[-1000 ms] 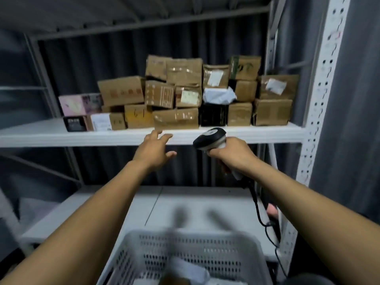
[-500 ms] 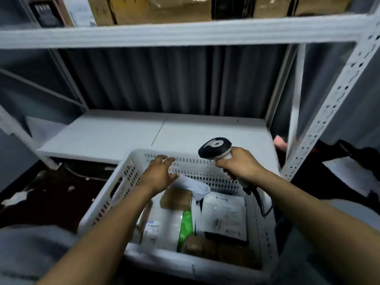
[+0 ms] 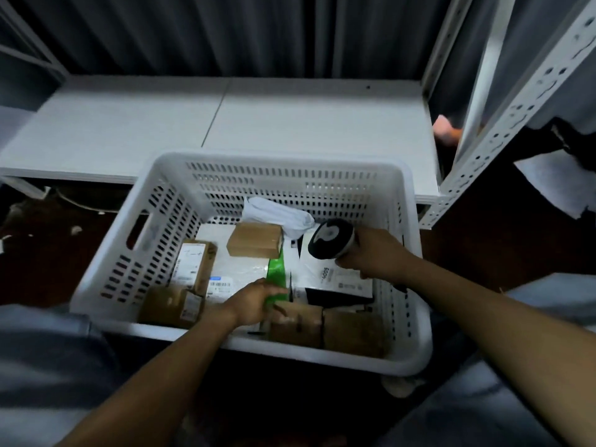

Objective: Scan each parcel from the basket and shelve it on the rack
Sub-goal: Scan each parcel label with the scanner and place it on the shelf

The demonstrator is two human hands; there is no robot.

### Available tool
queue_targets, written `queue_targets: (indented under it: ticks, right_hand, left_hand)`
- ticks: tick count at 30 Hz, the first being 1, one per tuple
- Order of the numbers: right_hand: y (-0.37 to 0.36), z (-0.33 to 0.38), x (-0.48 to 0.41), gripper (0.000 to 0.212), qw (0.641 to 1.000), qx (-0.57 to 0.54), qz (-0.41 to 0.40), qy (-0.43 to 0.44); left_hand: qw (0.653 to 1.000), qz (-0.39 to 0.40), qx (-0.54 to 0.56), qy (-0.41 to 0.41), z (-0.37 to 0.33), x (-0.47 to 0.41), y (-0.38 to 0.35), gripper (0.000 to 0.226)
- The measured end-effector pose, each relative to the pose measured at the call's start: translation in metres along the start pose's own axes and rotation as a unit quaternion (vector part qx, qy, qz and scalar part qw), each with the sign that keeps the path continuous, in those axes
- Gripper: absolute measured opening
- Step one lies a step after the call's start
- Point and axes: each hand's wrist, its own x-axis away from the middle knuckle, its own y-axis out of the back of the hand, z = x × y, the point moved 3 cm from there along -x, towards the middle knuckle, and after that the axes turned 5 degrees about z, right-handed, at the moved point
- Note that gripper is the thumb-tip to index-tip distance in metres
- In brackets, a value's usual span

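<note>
Dark pleated curtain [image 3: 225, 33] behind; pink object [image 3: 445, 130], white sheet [image 3: 551, 185] at right

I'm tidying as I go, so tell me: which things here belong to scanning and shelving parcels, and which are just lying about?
Job: white slotted plastic basket; green plastic packet gripped by the left hand; black-and-white handheld scanner in the right hand; small brown cardboard box; white metal rack shelf.
Lying about: pink object by the rack post; white sheet on the dark floor.

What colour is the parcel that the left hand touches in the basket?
Bright green; the head view shows the green parcel in the left hand.
</note>
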Motion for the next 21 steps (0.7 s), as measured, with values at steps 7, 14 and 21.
queue_targets:
  ticks: [7,14,21]
  right_hand:
    - [-0.006,0.000,-0.009,0.026,0.999,0.040,0.020,0.005]
    - [-0.009,0.001,-0.007,0.031,0.999,0.048,0.018,0.011]
    - [-0.007,0.007,-0.008,0.033,0.998,0.046,0.010,0.030]
  left_hand:
    - [0.999,0.040,-0.019,0.003,0.004,-0.017,-0.008,0.051]
    - [0.999,-0.039,0.000,-0.003,0.019,-0.016,0.003,0.042]
    - [1.000,-0.026,0.002,0.016,0.021,-0.020,0.001,0.096]
